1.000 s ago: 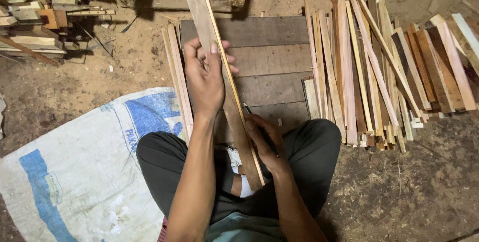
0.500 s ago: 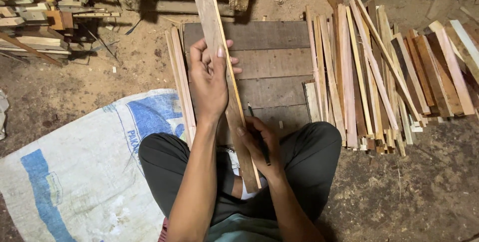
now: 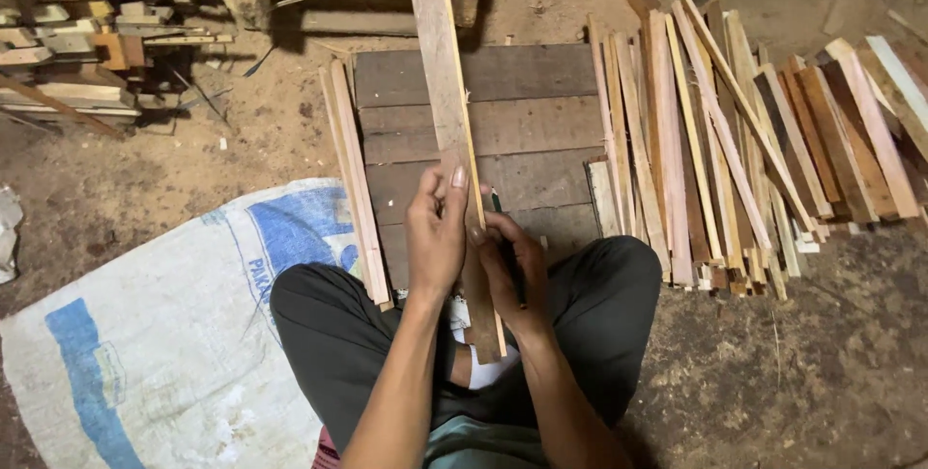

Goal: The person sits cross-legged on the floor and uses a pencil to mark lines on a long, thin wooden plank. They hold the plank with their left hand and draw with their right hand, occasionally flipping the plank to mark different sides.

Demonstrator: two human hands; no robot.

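Seated cross-legged, the person grips a long wooden slat [image 3: 447, 92] with the left hand [image 3: 435, 237]; the right hand [image 3: 512, 271] holds a pencil [image 3: 505, 237] against it, over the planks [image 3: 541, 102].

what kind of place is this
Likely a small woodworking shop with a dirt floor. A heap of cut wooden slats lies on the ground, offcuts are stacked nearby, and both hands, left hand and right hand, hold a long strip.
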